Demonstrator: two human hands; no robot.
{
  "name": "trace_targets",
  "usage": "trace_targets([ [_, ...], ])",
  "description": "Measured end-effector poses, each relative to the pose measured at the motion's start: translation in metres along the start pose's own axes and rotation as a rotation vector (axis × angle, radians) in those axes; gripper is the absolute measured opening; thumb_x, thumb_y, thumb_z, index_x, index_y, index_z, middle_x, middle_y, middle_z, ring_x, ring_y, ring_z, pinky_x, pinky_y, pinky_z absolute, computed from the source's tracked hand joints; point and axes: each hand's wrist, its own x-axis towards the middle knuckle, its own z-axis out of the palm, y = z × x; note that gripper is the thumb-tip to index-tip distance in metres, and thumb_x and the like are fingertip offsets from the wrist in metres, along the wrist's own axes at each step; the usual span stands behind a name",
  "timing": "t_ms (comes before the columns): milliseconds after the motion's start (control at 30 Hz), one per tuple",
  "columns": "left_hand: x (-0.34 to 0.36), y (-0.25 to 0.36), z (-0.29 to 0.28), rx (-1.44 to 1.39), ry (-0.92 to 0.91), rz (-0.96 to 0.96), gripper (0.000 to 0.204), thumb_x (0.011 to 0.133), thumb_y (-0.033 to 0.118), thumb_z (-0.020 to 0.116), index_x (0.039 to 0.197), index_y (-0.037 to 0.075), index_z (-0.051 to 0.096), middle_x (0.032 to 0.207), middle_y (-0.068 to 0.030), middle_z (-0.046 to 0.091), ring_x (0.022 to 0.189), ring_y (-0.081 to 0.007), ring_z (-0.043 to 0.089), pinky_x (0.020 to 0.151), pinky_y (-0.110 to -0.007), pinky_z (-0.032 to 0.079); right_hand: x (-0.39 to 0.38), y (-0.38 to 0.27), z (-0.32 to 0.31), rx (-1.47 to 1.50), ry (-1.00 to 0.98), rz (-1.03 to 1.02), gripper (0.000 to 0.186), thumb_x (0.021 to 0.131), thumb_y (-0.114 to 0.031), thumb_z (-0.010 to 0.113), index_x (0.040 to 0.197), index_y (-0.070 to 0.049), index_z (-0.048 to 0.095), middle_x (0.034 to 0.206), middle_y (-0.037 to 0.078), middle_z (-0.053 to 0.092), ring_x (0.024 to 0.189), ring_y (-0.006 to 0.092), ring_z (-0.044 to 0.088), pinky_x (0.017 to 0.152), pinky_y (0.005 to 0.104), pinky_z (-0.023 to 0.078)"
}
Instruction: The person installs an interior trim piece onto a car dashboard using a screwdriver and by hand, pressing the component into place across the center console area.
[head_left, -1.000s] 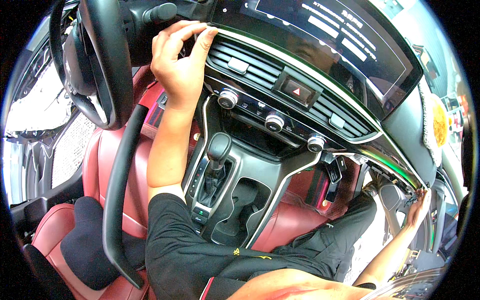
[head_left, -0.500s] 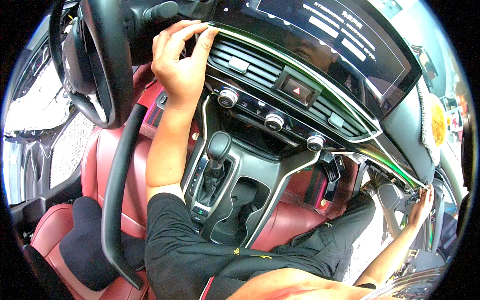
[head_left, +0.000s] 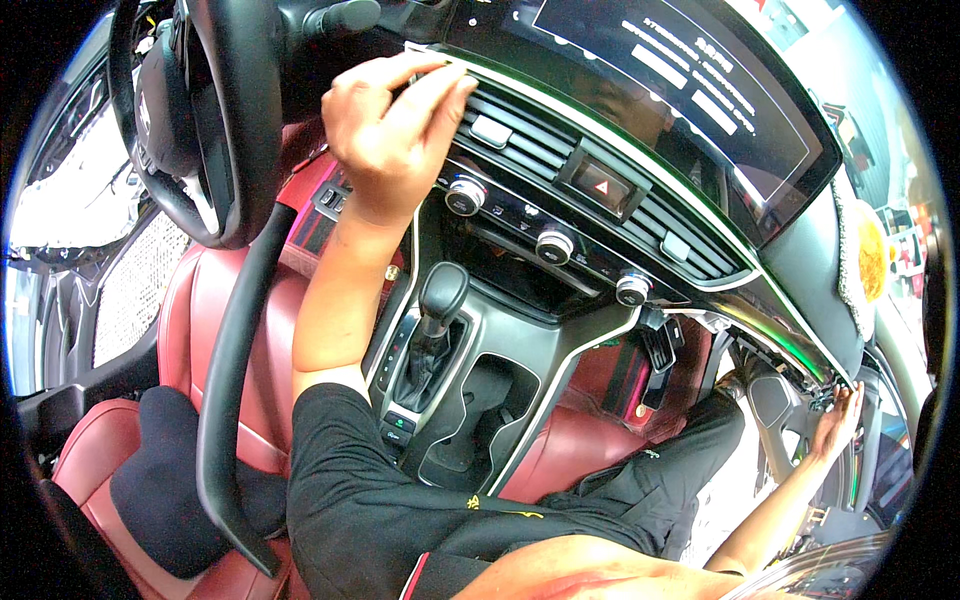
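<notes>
- Black-sleeved left arm [head_left: 350, 310] reaches forward; left hand [head_left: 395, 135] bunches its fingers, grip unclear.
- Right hand [head_left: 834, 428] stretches far right, grip unclear.
- Slender silver-white strip [head_left: 610, 136] spans the dashboard [head_left: 808, 235] between them, long axis slanting rightward, nearer.

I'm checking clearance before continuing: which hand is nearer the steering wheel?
Left: the left hand is just right of the steering wheel; the right hand is far across, at the right end of the dashboard.

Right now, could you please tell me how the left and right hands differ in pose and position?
The left hand has curled fingers, while the right hand shows straighter ones. The left hand is by the left centre air vent; the right hand is at the far right of the dashboard. Both are bare, near the light trim strip.
</notes>
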Motion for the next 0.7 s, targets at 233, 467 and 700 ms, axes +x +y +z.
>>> trace_targets([
  [233, 0.004, 0.007, -0.003, -0.035, -0.084, 0.116, 0.018, 0.091, 0.020, 0.080, 0.104, 0.008, 0.082, 0.111, -0.0064, 0.079, 0.109, -0.0267, 0.072, 0.095, -0.038, 0.054, -0.005, 0.004, 0.003, 0.006, 0.013, 0.016, 0.051, 0.111, -0.023, 0.058, 0.154, 0.001, 0.045, 0.122, 0.006, 0.066, 0.108, 0.0154, 0.062, 0.109, 0.0359, 0.048],
  [467, 0.001, 0.006, -0.002, 0.031, -0.061, 0.103, 0.019, 0.095, 0.022, 0.075, 0.104, 0.008, 0.082, 0.110, -0.0068, 0.080, 0.107, -0.0267, 0.073, 0.094, -0.038, 0.053, -0.002, 0.001, 0.004, 0.048, -0.018, 0.012, 0.050, 0.111, -0.022, 0.059, 0.153, 0.001, 0.046, 0.123, 0.005, 0.066, 0.109, 0.0142, 0.063, 0.110, 0.0359, 0.047],
  [700, -0.004, -0.003, 0.007, 0.055, 0.002, 0.085, 0.016, 0.091, 0.023, 0.077, 0.103, 0.014, 0.082, 0.105, 0.0000, 0.078, 0.105, -0.0229, 0.073, 0.091, -0.037, 0.052, -0.002, 0.001, 0.004, -0.025, -0.094, 0.065, 0.043, 0.109, -0.017, 0.058, 0.148, 0.000, 0.051, 0.134, 0.008, 0.064, 0.119, 0.0164, 0.061, 0.112, 0.0348, 0.045],
])
